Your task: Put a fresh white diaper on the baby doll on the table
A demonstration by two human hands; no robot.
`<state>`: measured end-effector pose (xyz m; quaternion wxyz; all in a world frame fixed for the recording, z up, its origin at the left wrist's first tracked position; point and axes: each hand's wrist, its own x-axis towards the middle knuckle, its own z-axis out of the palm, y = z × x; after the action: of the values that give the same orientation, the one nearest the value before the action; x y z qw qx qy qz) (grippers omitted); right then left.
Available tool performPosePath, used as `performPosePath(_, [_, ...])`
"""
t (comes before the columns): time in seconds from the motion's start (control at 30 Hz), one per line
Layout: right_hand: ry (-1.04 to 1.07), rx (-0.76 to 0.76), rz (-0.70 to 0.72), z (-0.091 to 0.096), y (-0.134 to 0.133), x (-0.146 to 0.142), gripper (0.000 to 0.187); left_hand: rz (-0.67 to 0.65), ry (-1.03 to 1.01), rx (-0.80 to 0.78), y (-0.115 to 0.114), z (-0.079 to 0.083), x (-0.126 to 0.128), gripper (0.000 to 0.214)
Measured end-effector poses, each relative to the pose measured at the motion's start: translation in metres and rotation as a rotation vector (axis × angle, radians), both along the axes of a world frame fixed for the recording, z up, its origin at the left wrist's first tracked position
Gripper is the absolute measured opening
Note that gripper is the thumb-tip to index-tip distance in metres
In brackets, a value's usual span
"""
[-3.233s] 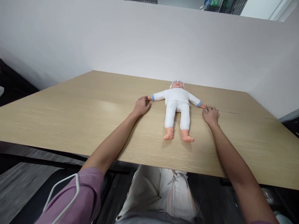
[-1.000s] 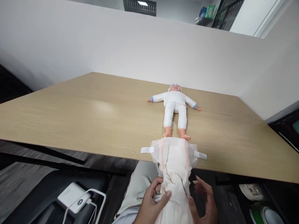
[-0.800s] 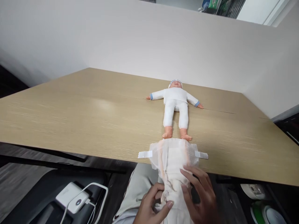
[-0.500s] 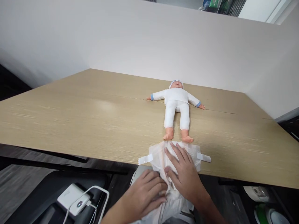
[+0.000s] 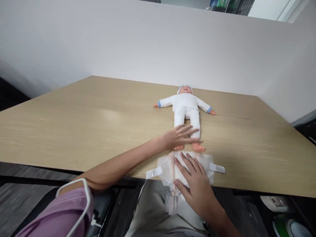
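A baby doll [image 5: 186, 103] in a white suit with blue cuffs and a white hat lies on its back, arms spread, feet toward me. My left hand [image 5: 179, 136] is stretched out over the doll's lower legs with its fingers apart; whether it touches them I cannot tell. Below the doll's feet, an unfolded diaper [image 5: 168, 169] with its white side tabs spread lies at the table's front edge, its lower part hanging over my lap. My right hand [image 5: 194, 182] lies flat on the diaper, fingers spread, covering its middle.
The wooden table [image 5: 98, 131] reaches back to a pale wall [image 5: 123, 42]. A white cable [image 5: 86, 200] loops over my left sleeve. A black chair [image 5: 106, 204] stands at the lower left. Round white and green objects [image 5: 283, 223] are under the table at right.
My left hand has left the diaper and moved up and forward over the doll's legs. My right hand stays on the diaper. The diaper's lower end now hangs shorter over my lap.
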<state>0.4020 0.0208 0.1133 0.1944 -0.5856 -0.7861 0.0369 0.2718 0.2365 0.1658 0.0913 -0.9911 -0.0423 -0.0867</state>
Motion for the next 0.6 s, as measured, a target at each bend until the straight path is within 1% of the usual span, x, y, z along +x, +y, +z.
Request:
performPosePath(0.03, [0.004,-0.001,-0.002,0.0,-0.001,0.0,0.066,-0.046,0.035,0.03,0.003,-0.001,0.007,0.099])
performPosePath(0.1, [0.012,-0.001,-0.013,-0.001,-0.002,-0.001,0.067,-0.099,0.077,0.058,0.007,-0.002,0.017,0.076])
performPosePath(0.2, [0.015,-0.018,-0.005,-0.001,-0.002,0.0,0.071,-0.161,0.086,0.01,0.013,0.003,0.026,0.043])
performPosePath(0.27, [0.011,-0.044,0.017,-0.001,0.001,0.002,0.074,-0.225,0.043,-0.064,0.018,0.008,0.029,0.031])
performPosePath(0.33, [0.006,-0.075,0.044,0.0,0.006,0.006,0.075,-0.281,-0.031,-0.161,0.025,0.016,0.03,0.029])
performPosePath(0.4, [-0.001,-0.108,0.077,0.004,0.014,0.011,0.074,-0.32,-0.111,-0.304,0.033,0.03,0.031,0.029])
performPosePath(0.5, [-0.011,-0.148,0.133,0.011,0.028,0.019,0.071,-0.345,-0.204,-0.557,0.046,0.058,0.032,0.03])
performPosePath(0.53, [-0.012,-0.16,0.145,0.013,0.033,0.02,0.071,-0.34,-0.235,-0.621,0.05,0.069,0.031,0.03])
performPosePath(0.6, [-0.014,-0.177,0.162,0.016,0.045,0.023,0.068,-0.31,-0.289,-0.697,0.057,0.088,0.031,0.032])
